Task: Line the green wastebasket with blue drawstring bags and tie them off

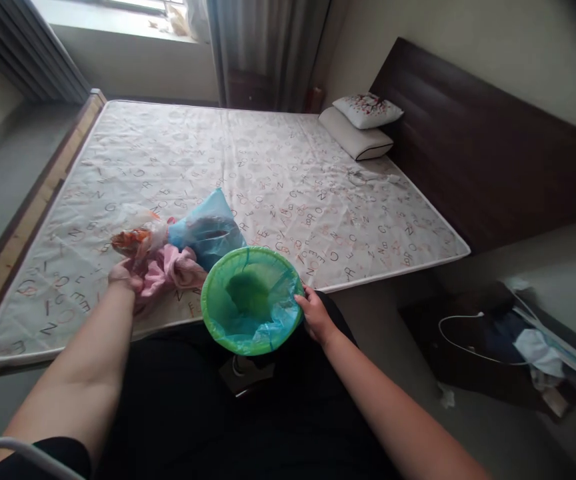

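Observation:
A green trash bin, lined with a thin blue bag, is tilted so its mouth faces me. My right hand grips its right rim, thumb at the inside edge and fingers outside. Over the mattress, my left hand is closed at the edge of a crumpled pink cloth; its fingers are partly hidden. Just beyond that hand is a crinkled clear-and-orange plastic wrapper. A light blue plastic packet lies behind the cloth and the bin.
The bare mattress has a letter print and a wooden bed frame at left. Two pillows rest near the dark headboard. At lower right, a dark nightstand bears a white cable and crumpled white material.

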A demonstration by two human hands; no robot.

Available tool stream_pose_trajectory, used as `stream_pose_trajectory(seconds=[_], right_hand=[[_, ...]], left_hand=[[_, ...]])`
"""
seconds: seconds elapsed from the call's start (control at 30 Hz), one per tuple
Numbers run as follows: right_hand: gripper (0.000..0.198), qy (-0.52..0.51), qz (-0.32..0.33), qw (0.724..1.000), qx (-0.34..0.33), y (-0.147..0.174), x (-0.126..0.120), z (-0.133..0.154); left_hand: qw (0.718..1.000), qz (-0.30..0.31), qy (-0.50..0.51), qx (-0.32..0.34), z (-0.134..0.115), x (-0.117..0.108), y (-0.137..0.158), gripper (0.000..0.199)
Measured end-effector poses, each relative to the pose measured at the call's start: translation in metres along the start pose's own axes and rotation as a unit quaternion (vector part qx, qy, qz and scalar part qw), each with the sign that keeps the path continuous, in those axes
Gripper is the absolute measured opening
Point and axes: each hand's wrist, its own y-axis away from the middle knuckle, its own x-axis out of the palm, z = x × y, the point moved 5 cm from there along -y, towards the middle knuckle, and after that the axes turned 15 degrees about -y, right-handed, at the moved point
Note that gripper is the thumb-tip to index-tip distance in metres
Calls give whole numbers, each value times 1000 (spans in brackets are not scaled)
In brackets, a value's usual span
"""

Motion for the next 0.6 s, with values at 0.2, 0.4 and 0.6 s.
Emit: stream_pose_trajectory(seconds=[0.2,0.4,0.6], right_hand=[[55,-22,-2,1000,-6,-5,20,-10],[56,-26,-12,999,-28,-13,41,-21],[49,27,38,998,-45,-2,33,-24]], left_hand=[[991,-66,97,-61,-46,-50,29,38],[969,-184,-43,162,-109,-97,178,31],[876,158,-227,394,-137,9,268,29]])
